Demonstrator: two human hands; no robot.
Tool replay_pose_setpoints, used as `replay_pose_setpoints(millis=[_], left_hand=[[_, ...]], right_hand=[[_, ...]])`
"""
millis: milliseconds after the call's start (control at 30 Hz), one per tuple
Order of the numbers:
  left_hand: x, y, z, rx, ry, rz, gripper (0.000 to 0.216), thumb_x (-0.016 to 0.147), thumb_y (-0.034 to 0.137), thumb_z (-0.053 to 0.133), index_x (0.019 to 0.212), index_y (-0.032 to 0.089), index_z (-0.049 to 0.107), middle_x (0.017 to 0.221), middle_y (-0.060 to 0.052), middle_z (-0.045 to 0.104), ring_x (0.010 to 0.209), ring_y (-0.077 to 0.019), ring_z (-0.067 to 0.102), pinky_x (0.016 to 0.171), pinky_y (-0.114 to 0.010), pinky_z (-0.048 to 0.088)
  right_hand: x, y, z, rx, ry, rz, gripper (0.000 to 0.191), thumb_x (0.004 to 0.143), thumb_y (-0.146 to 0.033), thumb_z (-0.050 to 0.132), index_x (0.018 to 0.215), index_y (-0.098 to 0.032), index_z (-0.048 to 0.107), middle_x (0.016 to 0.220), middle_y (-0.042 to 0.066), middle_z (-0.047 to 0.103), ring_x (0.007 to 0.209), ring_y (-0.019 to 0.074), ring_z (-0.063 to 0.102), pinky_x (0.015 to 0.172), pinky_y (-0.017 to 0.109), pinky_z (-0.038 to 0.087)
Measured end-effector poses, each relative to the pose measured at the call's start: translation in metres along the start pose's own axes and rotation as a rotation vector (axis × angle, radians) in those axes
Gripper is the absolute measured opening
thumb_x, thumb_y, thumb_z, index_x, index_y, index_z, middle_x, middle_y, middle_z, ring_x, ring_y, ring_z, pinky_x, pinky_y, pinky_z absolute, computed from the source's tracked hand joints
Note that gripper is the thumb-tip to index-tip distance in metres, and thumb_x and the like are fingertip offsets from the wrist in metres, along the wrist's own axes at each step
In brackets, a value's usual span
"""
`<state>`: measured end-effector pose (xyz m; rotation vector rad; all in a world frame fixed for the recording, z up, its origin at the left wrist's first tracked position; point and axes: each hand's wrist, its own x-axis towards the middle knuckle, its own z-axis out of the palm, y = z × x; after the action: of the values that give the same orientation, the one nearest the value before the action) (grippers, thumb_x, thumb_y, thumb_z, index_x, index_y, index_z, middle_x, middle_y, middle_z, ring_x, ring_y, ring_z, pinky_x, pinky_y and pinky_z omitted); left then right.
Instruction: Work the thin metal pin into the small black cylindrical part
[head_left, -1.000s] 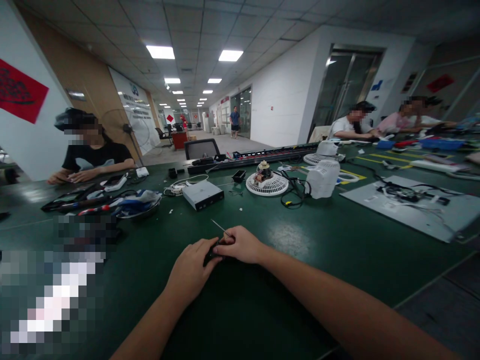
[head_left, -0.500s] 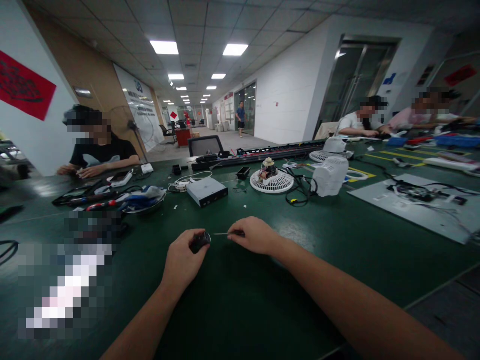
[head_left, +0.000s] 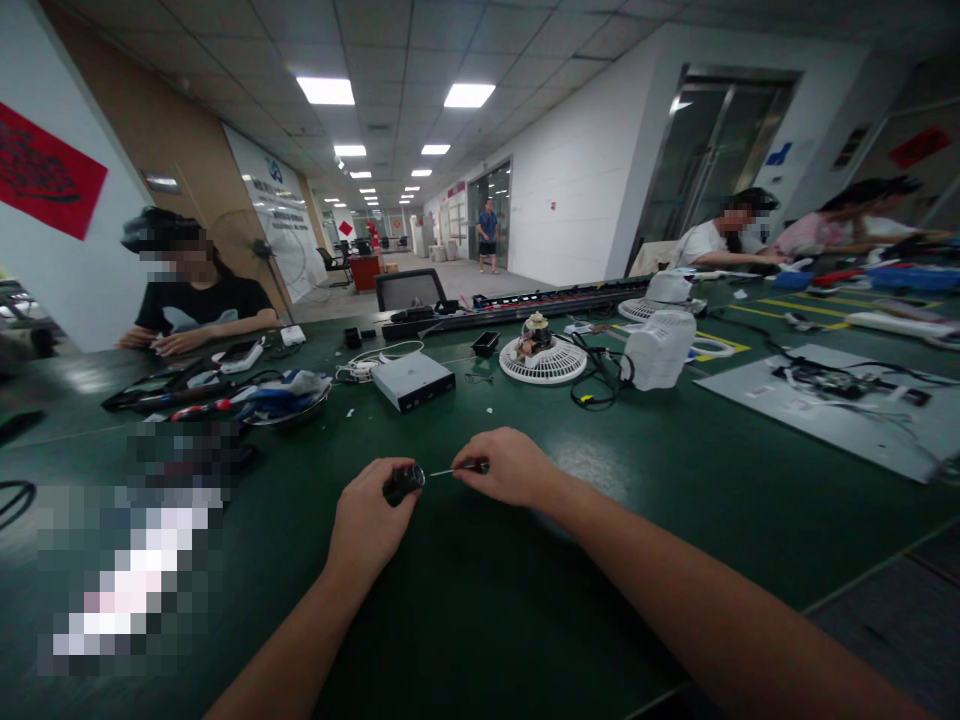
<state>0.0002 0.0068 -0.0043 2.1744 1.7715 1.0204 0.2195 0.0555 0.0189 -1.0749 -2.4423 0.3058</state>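
My left hand (head_left: 366, 520) is closed around a short black cylinder (head_left: 409, 478), held between thumb and fingers just above the table. The cylinder's round, shiny-rimmed end faces right; its exact kind is not clear. Opposite it, my right hand (head_left: 510, 466) pinches a thin screwdriver (head_left: 441, 472) with a slim metal shaft and a dark handle partly hidden by the fingers. Its tip points left at the cylinder's end and appears a small gap away from it.
Beyond my hands on the green table (head_left: 480, 600) sit a silver disc drive (head_left: 412, 378), a white fan grille with a motor (head_left: 543, 360) and a white housing (head_left: 660, 350). A tray of tools (head_left: 289, 400) lies left, a grey board (head_left: 832, 410) right. Other people sit around the table.
The screwdriver's shaft has tilted, its tip now slightly lower than the handle. My left hand has turned the cylinder's end slightly more into view.
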Motion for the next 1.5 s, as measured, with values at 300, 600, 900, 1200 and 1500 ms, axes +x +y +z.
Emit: replay_pose_setpoints(millis=[300,600,900,1200,1500], left_hand=[[0.0,0.004,-0.001,-0.04,-0.061,0.054,0.026,0.077,0.024,0.065,0.103,0.024,0.067,0.103,-0.003,0.071,0.097,-0.023,0.066,0.088,-0.041,0.053],[-0.001,0.009,-0.004,-0.029,-0.081,0.075,0.024,0.078,0.021,0.064,0.101,0.023,0.066,0.102,-0.003,0.069,0.097,-0.023,0.065,0.088,-0.041,0.053],[-0.004,0.009,-0.002,-0.018,-0.097,0.112,0.023,0.078,0.024,0.064,0.101,0.024,0.066,0.102,-0.002,0.069,0.097,-0.0225,0.064,0.086,-0.039,0.051],[-0.002,0.008,0.001,0.008,-0.07,0.125,0.024,0.078,0.024,0.064,0.102,0.023,0.067,0.102,-0.003,0.07,0.096,-0.0224,0.064,0.085,-0.038,0.05],[-0.002,0.007,0.003,0.042,-0.096,0.124,0.025,0.077,0.022,0.065,0.101,0.024,0.067,0.102,-0.002,0.07,0.096,-0.0222,0.063,0.085,-0.038,0.049]], right_hand=[[-0.001,-0.005,0.001,0.0,0.0,-0.033,0.019,0.085,-0.032,0.06,0.096,-0.027,0.075,0.084,0.002,0.07,0.076,0.0162,0.059,0.067,0.027,0.038],[0.0,-0.005,0.004,0.12,-0.001,0.027,0.018,0.082,-0.03,0.062,0.091,-0.025,0.077,0.079,0.001,0.073,0.07,0.0148,0.062,0.064,0.026,0.04],[0.001,0.005,0.007,0.301,-0.064,0.139,0.016,0.078,-0.03,0.066,0.086,-0.021,0.076,0.073,0.001,0.071,0.064,0.0135,0.062,0.057,0.023,0.04],[0.0,-0.004,0.007,0.261,-0.065,0.116,0.016,0.079,-0.03,0.064,0.087,-0.021,0.075,0.068,-0.001,0.067,0.06,0.0112,0.058,0.054,0.022,0.036],[-0.001,-0.008,0.002,0.18,-0.126,0.127,0.014,0.078,-0.03,0.065,0.085,-0.023,0.075,0.07,-0.002,0.068,0.061,0.011,0.058,0.055,0.022,0.035]])
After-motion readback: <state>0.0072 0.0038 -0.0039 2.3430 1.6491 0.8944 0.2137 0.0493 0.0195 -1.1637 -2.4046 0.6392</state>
